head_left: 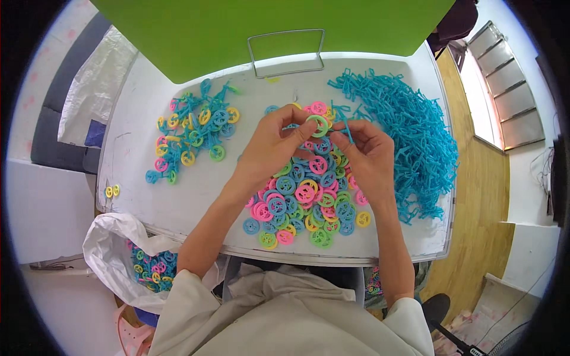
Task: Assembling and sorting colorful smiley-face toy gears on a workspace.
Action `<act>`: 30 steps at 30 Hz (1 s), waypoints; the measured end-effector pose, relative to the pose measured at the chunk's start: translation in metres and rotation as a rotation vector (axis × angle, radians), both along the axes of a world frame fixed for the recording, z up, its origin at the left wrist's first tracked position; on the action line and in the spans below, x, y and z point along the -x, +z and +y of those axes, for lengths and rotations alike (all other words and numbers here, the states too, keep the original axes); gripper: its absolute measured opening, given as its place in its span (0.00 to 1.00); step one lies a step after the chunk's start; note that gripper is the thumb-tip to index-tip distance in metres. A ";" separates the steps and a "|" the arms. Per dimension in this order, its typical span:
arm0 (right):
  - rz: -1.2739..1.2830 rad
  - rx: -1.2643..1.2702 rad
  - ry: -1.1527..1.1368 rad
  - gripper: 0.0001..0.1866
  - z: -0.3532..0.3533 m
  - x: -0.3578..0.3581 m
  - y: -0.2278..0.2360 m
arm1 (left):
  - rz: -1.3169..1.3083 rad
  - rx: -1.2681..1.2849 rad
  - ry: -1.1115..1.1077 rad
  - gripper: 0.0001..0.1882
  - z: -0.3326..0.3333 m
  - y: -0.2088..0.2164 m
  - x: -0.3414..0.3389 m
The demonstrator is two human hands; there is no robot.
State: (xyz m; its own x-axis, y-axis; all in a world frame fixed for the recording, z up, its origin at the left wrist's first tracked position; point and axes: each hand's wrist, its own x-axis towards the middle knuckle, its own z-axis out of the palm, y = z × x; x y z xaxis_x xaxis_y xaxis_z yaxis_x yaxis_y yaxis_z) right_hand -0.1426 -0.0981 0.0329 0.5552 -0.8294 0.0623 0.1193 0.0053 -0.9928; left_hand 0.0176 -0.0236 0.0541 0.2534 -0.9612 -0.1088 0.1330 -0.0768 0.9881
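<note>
Stick (348, 129) in right hand (369, 149) — long axis away, leaning left.

Wheels (306, 193) — dozens, turquoise sticks (412, 136) — uncountable

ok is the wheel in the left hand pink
No, the left hand is holding a light green wheel, though pink wheels lie in the pile below.

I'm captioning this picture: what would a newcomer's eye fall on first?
Probably the big heap of teal stick-like pieces on the right of the white table, then the pile of multicoloured small wheels in the middle. Above that pile, the left hand holds a green wheel and the right hand a teal piece. A bright green panel stands across the far side.
</note>
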 end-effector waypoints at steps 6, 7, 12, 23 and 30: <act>0.020 0.031 0.030 0.08 0.003 -0.003 -0.003 | 0.077 -0.022 0.001 0.05 0.000 -0.006 0.003; 0.019 0.032 0.032 0.08 0.004 -0.003 -0.002 | 0.043 0.002 0.021 0.04 -0.001 -0.009 0.004; 0.048 -0.045 0.069 0.08 0.002 -0.001 0.001 | -0.035 0.128 0.094 0.02 -0.001 -0.015 0.013; 0.063 -0.090 0.072 0.11 0.001 0.001 0.005 | -0.081 0.147 0.123 0.04 -0.003 -0.019 0.012; 0.090 0.189 -0.148 0.11 0.010 -0.004 0.007 | -0.138 0.196 0.163 0.05 -0.003 -0.009 0.014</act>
State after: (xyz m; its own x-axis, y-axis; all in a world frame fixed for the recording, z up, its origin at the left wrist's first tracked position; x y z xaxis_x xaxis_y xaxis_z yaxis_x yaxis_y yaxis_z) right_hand -0.1385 -0.0880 0.0399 0.4390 -0.8803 0.1798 0.0160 -0.1924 -0.9812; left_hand 0.0038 -0.0263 0.0451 0.4062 -0.9058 0.1209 -0.0088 0.1284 0.9917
